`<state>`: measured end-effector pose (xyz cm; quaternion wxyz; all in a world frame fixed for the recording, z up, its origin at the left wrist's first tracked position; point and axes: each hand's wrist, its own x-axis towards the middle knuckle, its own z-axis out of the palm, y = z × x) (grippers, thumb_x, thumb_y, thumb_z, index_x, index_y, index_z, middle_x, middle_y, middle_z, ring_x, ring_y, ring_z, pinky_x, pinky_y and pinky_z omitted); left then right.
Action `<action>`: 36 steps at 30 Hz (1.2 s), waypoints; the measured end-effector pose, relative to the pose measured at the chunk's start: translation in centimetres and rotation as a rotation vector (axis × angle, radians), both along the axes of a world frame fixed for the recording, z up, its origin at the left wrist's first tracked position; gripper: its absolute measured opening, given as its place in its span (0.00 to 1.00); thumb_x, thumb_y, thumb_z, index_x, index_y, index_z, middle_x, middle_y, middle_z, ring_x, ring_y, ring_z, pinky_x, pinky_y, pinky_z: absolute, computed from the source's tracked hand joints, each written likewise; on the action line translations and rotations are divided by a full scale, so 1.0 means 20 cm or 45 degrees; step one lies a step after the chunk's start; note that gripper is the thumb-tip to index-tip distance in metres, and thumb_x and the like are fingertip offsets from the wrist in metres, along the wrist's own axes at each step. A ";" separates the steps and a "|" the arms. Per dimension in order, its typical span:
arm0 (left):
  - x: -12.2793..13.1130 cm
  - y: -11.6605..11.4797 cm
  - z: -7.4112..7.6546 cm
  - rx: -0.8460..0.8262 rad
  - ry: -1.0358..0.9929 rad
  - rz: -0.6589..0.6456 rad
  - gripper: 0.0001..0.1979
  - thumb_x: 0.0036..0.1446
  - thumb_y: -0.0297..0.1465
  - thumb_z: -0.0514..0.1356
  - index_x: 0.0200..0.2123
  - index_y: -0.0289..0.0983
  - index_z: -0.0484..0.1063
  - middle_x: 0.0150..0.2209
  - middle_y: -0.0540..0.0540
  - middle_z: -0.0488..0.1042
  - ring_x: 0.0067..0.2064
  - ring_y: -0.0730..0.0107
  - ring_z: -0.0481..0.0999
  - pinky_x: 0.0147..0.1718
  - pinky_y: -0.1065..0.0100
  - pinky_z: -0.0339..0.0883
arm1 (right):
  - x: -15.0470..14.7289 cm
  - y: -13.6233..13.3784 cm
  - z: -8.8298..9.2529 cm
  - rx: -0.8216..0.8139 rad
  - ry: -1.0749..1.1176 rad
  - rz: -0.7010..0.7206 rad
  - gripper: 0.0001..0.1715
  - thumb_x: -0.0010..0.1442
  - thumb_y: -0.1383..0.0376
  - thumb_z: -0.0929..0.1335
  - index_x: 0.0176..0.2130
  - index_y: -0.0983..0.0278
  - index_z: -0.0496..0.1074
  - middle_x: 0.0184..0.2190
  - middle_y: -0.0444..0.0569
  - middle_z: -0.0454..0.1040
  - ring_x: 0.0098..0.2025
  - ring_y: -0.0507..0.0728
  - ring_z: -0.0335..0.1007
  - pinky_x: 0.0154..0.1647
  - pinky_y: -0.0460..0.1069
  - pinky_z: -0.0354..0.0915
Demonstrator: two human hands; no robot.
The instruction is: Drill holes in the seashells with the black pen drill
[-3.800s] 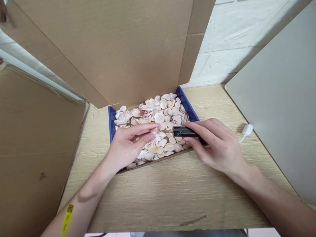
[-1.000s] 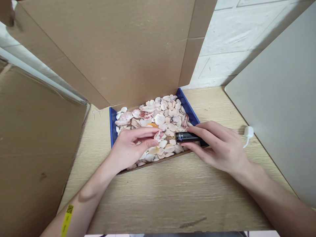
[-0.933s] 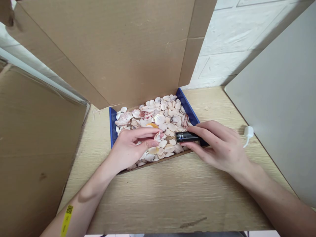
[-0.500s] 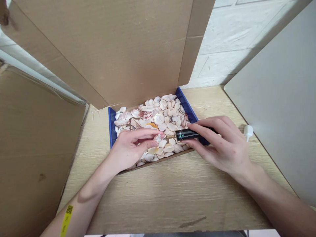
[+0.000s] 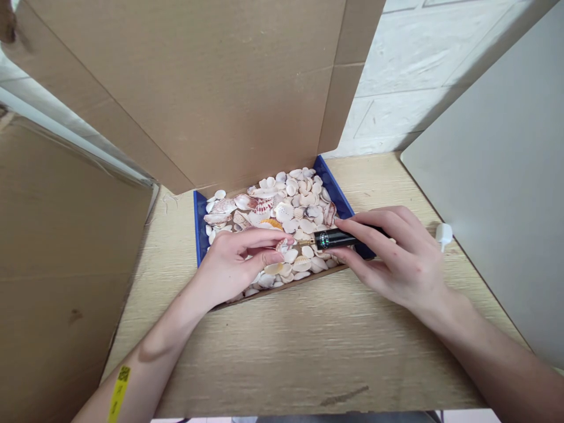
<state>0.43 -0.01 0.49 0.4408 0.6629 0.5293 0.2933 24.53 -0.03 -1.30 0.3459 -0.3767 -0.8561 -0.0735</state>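
Note:
Between the thumb and fingers of my left hand point(image 5: 235, 258) is a small whitish seashell point(image 5: 282, 245), partly covered by the fingertips. My right hand point(image 5: 399, 252) is closed round a black mini electric drill point(image 5: 332, 239), lying almost level. Its brass chuck point(image 5: 305, 242) points left at the shell. The bit is too fine to tell whether it touches. Both hands are above a blue-sided cardboard box point(image 5: 332, 185) spread with many pale seashells point(image 5: 304, 187), a few of them striped or orange.
The box's tall cardboard lid point(image 5: 229, 88) stands up at the back. Another cardboard panel point(image 5: 66, 252) rises on the left, a pale grey panel point(image 5: 497, 176) on the right. A white plug-like piece point(image 5: 443, 233) lies beside my right hand on the wooden table point(image 5: 282, 358).
The drill has shifted very slightly to the right, a little away from the shell. My left hand keeps its grip in nearly the same place.

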 end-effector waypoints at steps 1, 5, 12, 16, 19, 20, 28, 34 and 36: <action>0.00 0.00 0.00 -0.004 0.003 -0.014 0.09 0.50 0.24 0.64 0.37 0.39 0.79 0.39 0.49 0.81 0.36 0.70 0.80 0.36 0.72 0.74 | 0.00 0.00 0.00 -0.001 -0.010 0.003 0.22 0.52 0.66 0.72 0.47 0.66 0.68 0.36 0.53 0.73 0.36 0.56 0.67 0.36 0.52 0.67; -0.01 -0.01 -0.01 -0.070 0.041 -0.085 0.12 0.49 0.27 0.66 0.39 0.36 0.78 0.33 0.47 0.81 0.30 0.71 0.78 0.31 0.72 0.73 | 0.01 0.00 0.01 0.057 -0.062 0.015 0.23 0.52 0.66 0.72 0.48 0.66 0.67 0.37 0.53 0.74 0.38 0.58 0.68 0.37 0.53 0.67; 0.00 -0.01 -0.01 -0.180 -0.008 -0.159 0.12 0.48 0.26 0.66 0.39 0.36 0.78 0.31 0.49 0.81 0.34 0.69 0.80 0.36 0.71 0.73 | 0.00 -0.01 0.01 0.018 -0.053 0.012 0.18 0.52 0.64 0.72 0.43 0.66 0.67 0.38 0.53 0.76 0.40 0.60 0.70 0.39 0.55 0.66; 0.00 -0.01 0.00 -0.114 0.021 -0.075 0.11 0.49 0.27 0.66 0.39 0.38 0.78 0.33 0.49 0.81 0.33 0.70 0.79 0.34 0.72 0.74 | 0.00 0.00 0.00 -0.138 -0.046 -0.012 0.18 0.55 0.59 0.70 0.41 0.67 0.69 0.37 0.54 0.75 0.36 0.57 0.70 0.34 0.51 0.66; 0.00 -0.01 0.01 -0.048 0.039 -0.014 0.09 0.49 0.27 0.65 0.37 0.39 0.79 0.38 0.49 0.81 0.35 0.70 0.79 0.35 0.72 0.74 | 0.00 0.00 0.00 -0.224 -0.080 -0.013 0.16 0.58 0.57 0.68 0.40 0.67 0.69 0.32 0.51 0.74 0.31 0.55 0.70 0.29 0.48 0.64; 0.00 -0.01 0.01 -0.035 0.046 -0.009 0.09 0.49 0.27 0.65 0.37 0.39 0.79 0.39 0.49 0.81 0.35 0.70 0.79 0.36 0.72 0.74 | 0.00 0.00 0.00 -0.237 -0.098 -0.005 0.17 0.58 0.56 0.68 0.40 0.67 0.69 0.31 0.50 0.74 0.30 0.54 0.70 0.29 0.48 0.63; 0.00 -0.01 0.00 -0.048 0.014 -0.010 0.10 0.48 0.27 0.66 0.38 0.38 0.78 0.40 0.47 0.80 0.35 0.69 0.80 0.39 0.69 0.75 | 0.00 0.00 0.01 -0.116 -0.117 0.051 0.18 0.55 0.58 0.70 0.42 0.66 0.67 0.32 0.50 0.74 0.31 0.54 0.68 0.31 0.49 0.64; 0.00 -0.01 0.00 -0.054 -0.010 -0.038 0.11 0.47 0.30 0.67 0.38 0.38 0.78 0.38 0.47 0.80 0.36 0.67 0.79 0.39 0.68 0.74 | 0.00 0.00 0.01 0.019 -0.060 0.028 0.17 0.54 0.62 0.71 0.43 0.63 0.67 0.35 0.51 0.75 0.36 0.57 0.70 0.35 0.52 0.66; 0.00 -0.01 -0.01 -0.063 -0.006 -0.044 0.12 0.48 0.30 0.67 0.38 0.38 0.78 0.38 0.48 0.80 0.36 0.68 0.79 0.39 0.68 0.74 | 0.00 -0.01 0.01 0.006 -0.048 0.028 0.17 0.54 0.62 0.71 0.43 0.62 0.67 0.36 0.50 0.75 0.36 0.57 0.70 0.36 0.52 0.67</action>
